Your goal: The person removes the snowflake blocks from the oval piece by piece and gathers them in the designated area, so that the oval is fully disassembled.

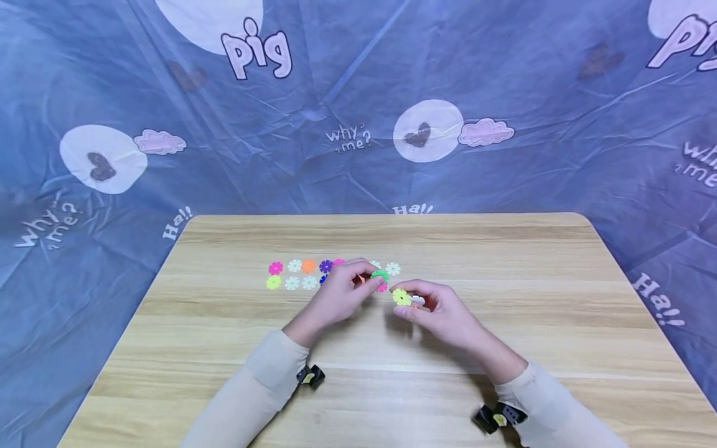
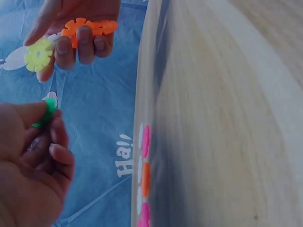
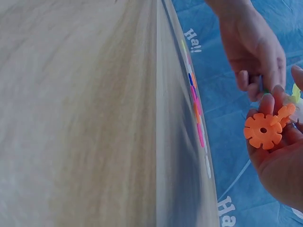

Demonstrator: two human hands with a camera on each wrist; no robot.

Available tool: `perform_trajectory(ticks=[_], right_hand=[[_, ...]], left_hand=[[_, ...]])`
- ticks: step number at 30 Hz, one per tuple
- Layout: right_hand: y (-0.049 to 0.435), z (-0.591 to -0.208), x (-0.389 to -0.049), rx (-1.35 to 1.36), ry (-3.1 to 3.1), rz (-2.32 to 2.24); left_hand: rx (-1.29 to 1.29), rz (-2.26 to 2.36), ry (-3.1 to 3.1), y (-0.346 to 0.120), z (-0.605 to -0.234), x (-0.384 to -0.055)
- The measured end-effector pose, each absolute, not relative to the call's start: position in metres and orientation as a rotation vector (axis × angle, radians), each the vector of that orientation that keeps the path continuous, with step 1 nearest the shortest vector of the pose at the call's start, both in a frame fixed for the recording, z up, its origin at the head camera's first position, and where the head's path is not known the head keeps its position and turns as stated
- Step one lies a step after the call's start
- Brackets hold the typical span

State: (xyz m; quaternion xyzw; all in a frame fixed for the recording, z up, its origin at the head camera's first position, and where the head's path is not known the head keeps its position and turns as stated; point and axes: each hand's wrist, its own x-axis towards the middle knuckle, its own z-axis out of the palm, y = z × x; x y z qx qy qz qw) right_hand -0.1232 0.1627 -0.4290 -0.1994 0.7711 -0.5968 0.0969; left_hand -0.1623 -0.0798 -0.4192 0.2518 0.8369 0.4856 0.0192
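My left hand pinches a green notched plastic disc between thumb and fingers, above the table. Just to its right, my right hand holds several flower-shaped discs joined together. A yellow disc sits at the thumb and fingertips, beside a white disc. Orange discs of the same joined piece show against the right fingers in the right wrist view. A small gap lies between the green disc and the yellow one. Part of the joined piece is hidden by the fingers.
Beyond the hands, two rows of loose discs lie flat on the wooden table, among them a pink disc, an orange disc and a white disc. My left hand covers some. A blue printed cloth hangs behind the table.
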Motion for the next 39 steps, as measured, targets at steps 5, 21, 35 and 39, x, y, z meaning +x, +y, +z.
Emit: perform_trajectory(ticks=[5, 21, 35, 39], right_hand=[[0.165, -0.426, -0.121, -0.571, 2.286, -1.753], [0.168, -0.425, -0.117, -0.520, 2.287, -1.717], [0.167, -0.429, -0.117, -0.548, 2.282, -1.762], [0.167, -0.428, -0.117, -0.549, 2.284, -1.757]], left_hand=[[0.670, 1.257, 2.636, -0.074, -0.421, -0.168], [0.496, 1.159, 2.641, -0.049, -0.427, -0.187], [0.469, 1.054, 2.649, -0.038, -0.436, -0.195], [0.450, 1.058, 2.666, -0.039, -0.437, -0.196]])
